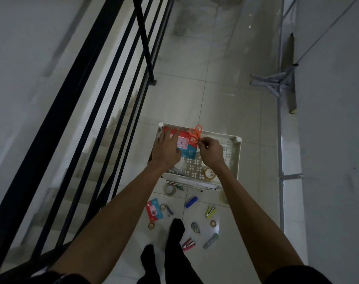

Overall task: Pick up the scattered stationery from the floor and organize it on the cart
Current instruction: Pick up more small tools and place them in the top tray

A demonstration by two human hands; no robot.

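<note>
1. Pale floor tiles (225, 111) run beside a black stair railing (121, 83), and you stand over a white cart (235, 158) with a perforated top tray.
2. Your left hand (167, 153) lies flat, fingers spread, on a red and blue notepad (183, 145) in the tray's far left part.
3. Your right hand (212, 151) pinches the blade end of orange scissors (195, 135); their handles point away from you, over the notepad and the tray's far rim.
4. A clear tape roll (209, 173) sits in the tray just under your right wrist.
5. Below your forearms, stationery is scattered on the floor: a second tape roll (170, 189) beside the cart, a second notepad (154, 210), a blue stapler (191, 202), a yellow-green stapler (210, 211), a pink stapler (188, 244), and small tape rolls (151, 225).
6. Your feet in black socks (175, 230) stand among these items.
</note>
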